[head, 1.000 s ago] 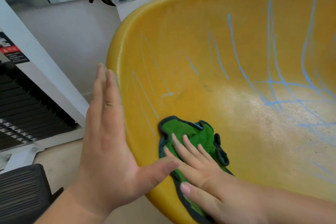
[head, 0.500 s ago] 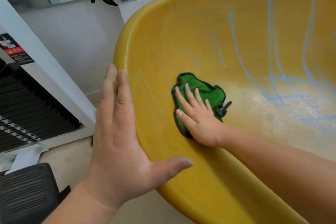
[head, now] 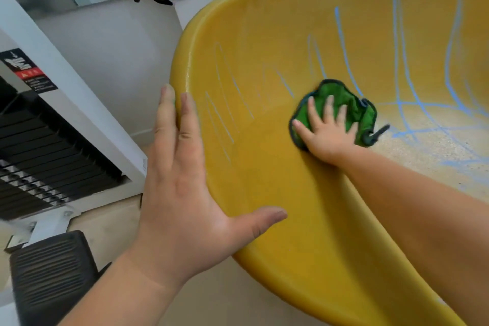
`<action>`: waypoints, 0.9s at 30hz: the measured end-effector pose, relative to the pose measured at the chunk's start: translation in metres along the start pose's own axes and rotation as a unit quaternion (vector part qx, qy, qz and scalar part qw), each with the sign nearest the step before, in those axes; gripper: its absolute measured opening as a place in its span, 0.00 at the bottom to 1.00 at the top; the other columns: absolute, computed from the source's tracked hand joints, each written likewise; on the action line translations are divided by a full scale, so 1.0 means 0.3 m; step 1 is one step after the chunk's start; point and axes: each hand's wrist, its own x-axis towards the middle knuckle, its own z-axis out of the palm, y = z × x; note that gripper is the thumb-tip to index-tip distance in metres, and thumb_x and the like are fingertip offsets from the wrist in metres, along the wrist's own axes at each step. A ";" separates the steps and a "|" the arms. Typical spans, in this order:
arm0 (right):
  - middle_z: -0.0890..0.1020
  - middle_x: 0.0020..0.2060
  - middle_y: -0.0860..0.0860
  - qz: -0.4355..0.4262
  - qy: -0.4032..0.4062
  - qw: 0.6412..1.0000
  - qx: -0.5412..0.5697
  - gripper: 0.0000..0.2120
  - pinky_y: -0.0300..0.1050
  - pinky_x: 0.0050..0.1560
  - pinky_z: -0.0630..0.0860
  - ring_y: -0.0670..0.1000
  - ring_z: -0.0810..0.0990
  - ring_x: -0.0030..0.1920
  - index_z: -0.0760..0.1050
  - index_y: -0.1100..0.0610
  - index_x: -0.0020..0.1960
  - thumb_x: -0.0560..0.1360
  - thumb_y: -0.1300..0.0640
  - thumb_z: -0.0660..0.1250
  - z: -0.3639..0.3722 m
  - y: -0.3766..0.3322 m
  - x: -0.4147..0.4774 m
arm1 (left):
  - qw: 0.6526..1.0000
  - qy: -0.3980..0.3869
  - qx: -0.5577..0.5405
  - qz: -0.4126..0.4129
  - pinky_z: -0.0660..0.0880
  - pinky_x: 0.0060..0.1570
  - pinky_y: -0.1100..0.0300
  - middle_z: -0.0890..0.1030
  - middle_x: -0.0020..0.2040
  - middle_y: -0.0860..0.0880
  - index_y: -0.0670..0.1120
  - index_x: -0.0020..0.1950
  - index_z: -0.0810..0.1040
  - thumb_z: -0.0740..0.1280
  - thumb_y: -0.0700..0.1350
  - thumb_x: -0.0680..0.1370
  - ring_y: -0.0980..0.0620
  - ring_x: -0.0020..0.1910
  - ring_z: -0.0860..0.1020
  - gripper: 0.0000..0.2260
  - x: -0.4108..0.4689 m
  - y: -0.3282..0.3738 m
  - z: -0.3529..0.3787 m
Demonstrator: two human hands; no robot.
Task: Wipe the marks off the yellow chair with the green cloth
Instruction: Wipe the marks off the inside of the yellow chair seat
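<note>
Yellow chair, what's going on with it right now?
A person is cleaning the inside of the yellow chair. The right hand presses a bunched green cloth flat against the seat, fingers spread. The left hand steadies the chair's edge, fingers straight along the outside and thumb over the rim. The marks left of the cloth look faint, while bold blue lines to its right are not yet wiped.
</note>
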 end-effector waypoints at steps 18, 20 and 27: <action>0.32 0.81 0.49 0.027 0.002 0.997 0.068 0.34 0.71 0.76 0.39 0.60 0.35 0.81 0.34 0.36 0.80 0.80 0.29 0.44 -0.001 -0.117 0.010 | 1.000 -0.010 -0.008 -0.008 0.40 0.72 0.72 0.43 0.81 0.47 0.44 0.81 0.43 0.63 0.80 0.58 0.59 0.79 0.41 0.64 -0.011 -0.008 -0.003; 0.34 0.81 0.49 -0.058 -0.004 0.992 0.112 0.29 0.70 0.77 0.39 0.61 0.35 0.81 0.35 0.37 0.80 0.84 0.36 0.45 0.002 -0.261 -0.057 | 1.000 0.004 -0.015 -0.001 0.42 0.73 0.70 0.45 0.81 0.45 0.42 0.81 0.46 0.62 0.79 0.61 0.57 0.79 0.43 0.62 -0.011 -0.008 0.004; 0.30 0.78 0.40 -0.376 -0.007 0.923 0.077 0.28 0.57 0.79 0.36 0.53 0.35 0.81 0.29 0.24 0.70 0.76 0.25 0.41 -0.006 -0.234 -0.274 | 0.998 0.014 -0.050 0.019 0.46 0.76 0.64 0.46 0.81 0.42 0.38 0.80 0.48 0.54 0.77 0.69 0.51 0.80 0.46 0.54 -0.006 -0.013 0.006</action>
